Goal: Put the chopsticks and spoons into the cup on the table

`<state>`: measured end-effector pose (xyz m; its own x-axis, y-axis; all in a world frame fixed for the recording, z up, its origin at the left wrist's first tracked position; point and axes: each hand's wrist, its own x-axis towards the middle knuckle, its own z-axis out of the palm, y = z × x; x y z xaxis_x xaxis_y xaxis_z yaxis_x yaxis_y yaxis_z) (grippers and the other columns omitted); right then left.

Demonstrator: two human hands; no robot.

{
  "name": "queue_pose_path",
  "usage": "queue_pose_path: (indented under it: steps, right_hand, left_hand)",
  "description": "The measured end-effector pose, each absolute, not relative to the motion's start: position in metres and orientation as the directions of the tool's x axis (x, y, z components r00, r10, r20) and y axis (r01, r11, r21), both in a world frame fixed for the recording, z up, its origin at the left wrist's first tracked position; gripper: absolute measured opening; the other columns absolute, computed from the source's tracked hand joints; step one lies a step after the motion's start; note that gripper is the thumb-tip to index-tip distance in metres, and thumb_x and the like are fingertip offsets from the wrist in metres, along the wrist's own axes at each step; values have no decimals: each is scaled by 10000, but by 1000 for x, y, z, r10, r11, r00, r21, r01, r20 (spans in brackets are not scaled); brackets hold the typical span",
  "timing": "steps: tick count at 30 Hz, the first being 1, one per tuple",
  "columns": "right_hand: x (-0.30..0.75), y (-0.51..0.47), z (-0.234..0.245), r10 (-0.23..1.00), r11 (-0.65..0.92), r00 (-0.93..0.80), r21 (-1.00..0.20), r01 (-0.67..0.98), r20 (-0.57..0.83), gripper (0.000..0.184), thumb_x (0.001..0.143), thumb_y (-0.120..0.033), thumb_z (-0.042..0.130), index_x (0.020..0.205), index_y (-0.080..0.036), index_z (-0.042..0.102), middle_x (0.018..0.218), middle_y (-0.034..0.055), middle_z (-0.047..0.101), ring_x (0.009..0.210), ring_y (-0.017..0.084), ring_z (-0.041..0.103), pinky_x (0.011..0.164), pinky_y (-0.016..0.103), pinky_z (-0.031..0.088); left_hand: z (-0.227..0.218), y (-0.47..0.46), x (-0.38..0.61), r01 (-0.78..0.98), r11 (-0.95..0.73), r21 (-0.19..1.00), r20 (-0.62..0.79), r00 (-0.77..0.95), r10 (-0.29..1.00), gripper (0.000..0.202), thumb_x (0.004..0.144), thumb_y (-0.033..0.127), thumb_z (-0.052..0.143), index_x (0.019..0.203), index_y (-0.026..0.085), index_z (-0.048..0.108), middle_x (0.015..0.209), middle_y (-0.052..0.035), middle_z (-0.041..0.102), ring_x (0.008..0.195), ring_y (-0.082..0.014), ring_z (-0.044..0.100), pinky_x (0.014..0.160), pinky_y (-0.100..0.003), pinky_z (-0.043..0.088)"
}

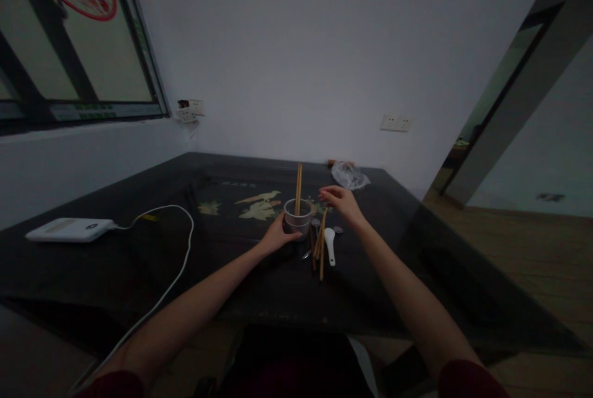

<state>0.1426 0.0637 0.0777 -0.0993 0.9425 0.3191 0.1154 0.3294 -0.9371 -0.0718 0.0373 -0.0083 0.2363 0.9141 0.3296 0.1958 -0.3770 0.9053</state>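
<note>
A grey metal cup [298,225] stands on the dark table, and my left hand [278,234] is wrapped round its left side and front. Two light wooden chopsticks [299,188] rise nearly upright out of the cup. To the right of its rim, my right hand [341,201] hovers with loosely bent fingers apart and nothing visible in them. Beneath that hand lies a small pile of wooden chopsticks [322,256], some light and some dark. Beside the pile rests a white soup spoon [330,246]. Metal spoons [338,230] lie around it, partly covered.
A crumpled clear plastic bag [349,175] lies at the table's back edge by the wall. On the left, a white power bank [69,230] has a white cable [189,243] running over the front edge. Gold patterns decorate the dark tabletop [222,262].
</note>
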Motion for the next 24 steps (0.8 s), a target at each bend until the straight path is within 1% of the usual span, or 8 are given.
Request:
queue_pose_path:
  steps: [4,7,9,12,15,19,24]
  right_hand:
    - [170,29,51,961,276,-44,-955,109,272,365,674,-460,682,864,-148,669,814,75,701,745,168,655,600,236,515]
    - [184,18,33,971,237,8,-966,107,239,371,658,-475,682,826,-144,676,748,71,688,671,156,638,583,242,502]
    - [188,18,25,970,236,30,-966,105,240,374,663,-482,670,813,-139,679,715,62,679,630,146,624,581,250,496]
    - [188,21,20,966,255,23,-962,100,258,371,662,-479,665,803,-136,678,687,50,671,593,136,605,568,253,484]
    - [185,23,17,970,241,9,-964,116,243,348,648,-467,670,768,-140,670,658,47,665,588,142,602,541,248,474]
    - [185,24,13,977,206,25,-969,133,211,321,646,-460,665,730,-150,657,649,51,669,603,157,613,527,247,469]
    - [188,25,10,975,213,26,-962,172,220,315,666,-458,640,729,-150,654,639,46,664,588,147,602,523,243,459]
  left_hand:
    - [-11,40,-72,191,-347,918,305,219,927,711,614,270,777,1227,142,440,1258,-141,567,1147,-249,551,1018,-417,404]
    - [-15,44,-74,190,-327,926,285,218,933,737,608,293,782,1240,145,433,1259,-145,565,1146,-250,554,1014,-415,408]
    - [-17,46,-76,198,-328,924,286,212,934,762,601,302,785,1252,138,424,1263,-152,561,1152,-256,549,1015,-417,405]
    - [-20,48,-77,206,-343,916,299,218,929,768,604,321,784,1255,138,421,1262,-155,560,1153,-267,547,1017,-431,399]
    - [-23,50,-78,200,-349,915,303,229,925,761,604,334,783,1249,141,428,1251,-153,567,1144,-270,552,1016,-443,397]
    - [-25,53,-79,167,-347,923,300,255,919,780,587,317,794,1250,141,423,1264,-157,557,1151,-268,548,1018,-443,395]
    - [-24,53,-79,175,-348,921,298,258,919,789,580,309,795,1248,125,417,1275,-174,546,1174,-278,529,1029,-453,381]
